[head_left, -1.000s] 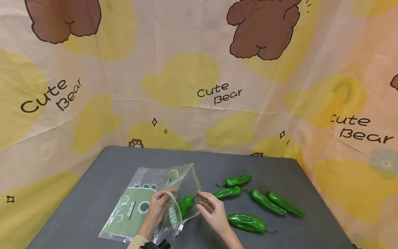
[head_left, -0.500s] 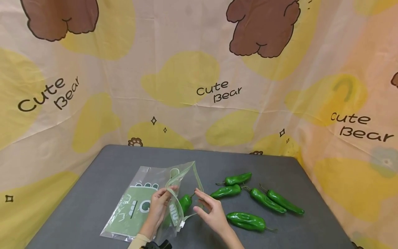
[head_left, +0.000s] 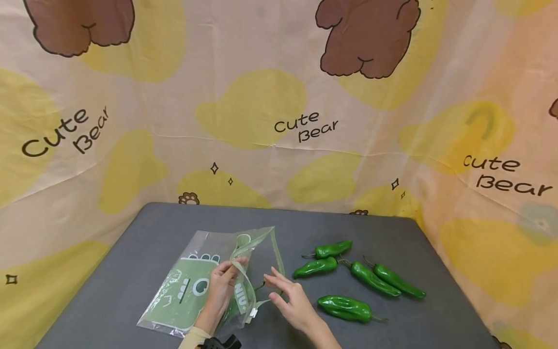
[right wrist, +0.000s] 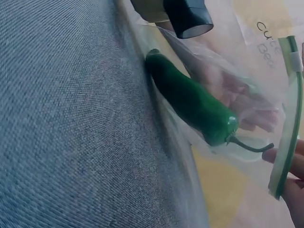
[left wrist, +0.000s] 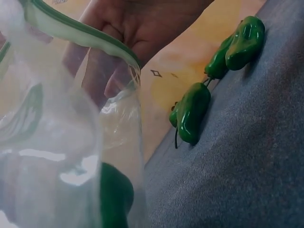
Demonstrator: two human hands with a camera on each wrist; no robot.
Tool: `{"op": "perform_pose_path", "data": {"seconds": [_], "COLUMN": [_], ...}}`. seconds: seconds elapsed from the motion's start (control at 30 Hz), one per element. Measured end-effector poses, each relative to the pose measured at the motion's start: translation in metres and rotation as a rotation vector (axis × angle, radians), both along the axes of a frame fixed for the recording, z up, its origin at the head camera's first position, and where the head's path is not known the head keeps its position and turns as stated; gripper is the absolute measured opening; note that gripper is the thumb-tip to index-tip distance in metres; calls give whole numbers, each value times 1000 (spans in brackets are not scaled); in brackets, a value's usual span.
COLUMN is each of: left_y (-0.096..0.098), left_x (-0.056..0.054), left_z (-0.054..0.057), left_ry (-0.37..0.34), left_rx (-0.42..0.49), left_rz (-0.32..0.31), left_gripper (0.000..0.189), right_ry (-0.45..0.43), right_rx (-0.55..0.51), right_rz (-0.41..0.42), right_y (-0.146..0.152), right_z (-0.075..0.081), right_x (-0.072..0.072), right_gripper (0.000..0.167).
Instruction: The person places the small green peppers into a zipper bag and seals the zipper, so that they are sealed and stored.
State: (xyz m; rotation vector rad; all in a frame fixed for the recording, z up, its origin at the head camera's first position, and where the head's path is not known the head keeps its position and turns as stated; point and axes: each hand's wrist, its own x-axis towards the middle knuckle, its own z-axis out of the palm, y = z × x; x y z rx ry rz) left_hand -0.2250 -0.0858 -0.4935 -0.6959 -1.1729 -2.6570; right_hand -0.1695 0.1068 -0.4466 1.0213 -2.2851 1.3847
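Note:
A clear slider bag (head_left: 174, 295) with a green cartoon print lies on the left part of the grey table. My left hand (head_left: 223, 286) pinches the rim of its mouth, which gapes to the right. Inside, a green pepper (right wrist: 194, 102) lies lengthwise, its curved stem toward the opening; the head view shows little more than that stem. My right hand (head_left: 291, 299) is at the mouth with fingers loosely extended, the fingertips behind the clear plastic in the left wrist view. One fingertip (right wrist: 270, 155) is right at the stem's end.
Several more green peppers lie right of the bag: a loose group (head_left: 368, 276) toward the back and a single pepper (head_left: 344, 309) nearer the front. The grey table (head_left: 414, 329) meets a patterned cloth backdrop (head_left: 244, 111) behind and at the sides.
The pepper has slid left, deeper into the bag. My right hand has let go of its stem, and its fingers have spread. The left hand keeps its pinch on the rim.

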Motion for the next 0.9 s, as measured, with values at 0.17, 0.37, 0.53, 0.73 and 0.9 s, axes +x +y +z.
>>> {"op": "perform_pose_path", "data": {"seconds": [0.17, 0.37, 0.53, 0.73, 0.9], "left_y": [0, 0, 0, -4, -5], "left_x": [0, -3, -7, -4, -3], "left_z": [1, -3, -8, -4, 3], "left_ry": [19, 56, 106, 80, 52], "left_rx": [15, 31, 45, 77, 88], "left_rz": [-3, 13, 2, -1, -27], "left_gripper": [39, 25, 19, 23, 34], "right_ry": [52, 151, 153, 167, 147], "right_rx": [57, 69, 52, 36, -40], "right_rz": [-9, 7, -20, -4, -54], "right_y": [1, 1, 4, 3, 8], "right_z": [-19, -26, -23, -20, -11], "right_x": [-8, -11, -10, -11, -9], "right_gripper": [28, 32, 30, 27, 27]}}
